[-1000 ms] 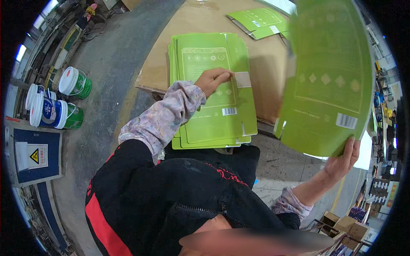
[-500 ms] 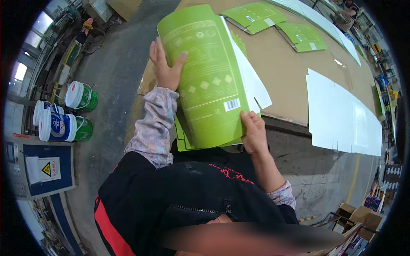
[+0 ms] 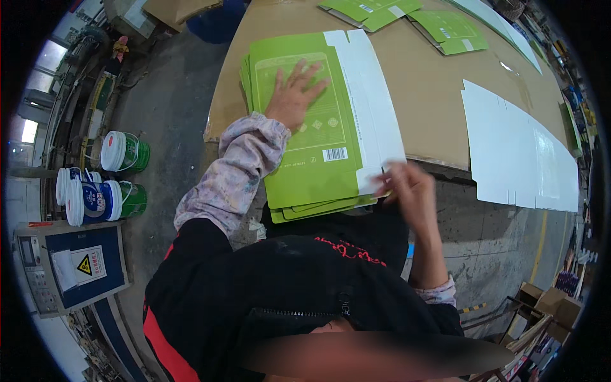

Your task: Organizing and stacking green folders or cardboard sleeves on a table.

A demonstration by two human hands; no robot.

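Note:
A stack of flat green cartons (image 3: 318,165) lies on the near edge of a brown cardboard-covered table (image 3: 420,95). The top carton has a white flap along its right side. My left hand (image 3: 294,95) rests flat on the top carton, fingers spread. My right hand (image 3: 407,191) is blurred at the stack's lower right corner, its fingertips at the white flap; whether it grips the flap cannot be told.
White flat sheets (image 3: 519,156) lie on the table to the right. More green cartons (image 3: 407,16) sit at the far edge. Green and white buckets (image 3: 105,181) stand on the floor at left, above a blue machine panel (image 3: 70,267). Boxes (image 3: 547,305) stand at lower right.
The green carton that both hands held up has been laid flat on the stack. My left hand now presses on it and my right hand has dropped to its lower right corner.

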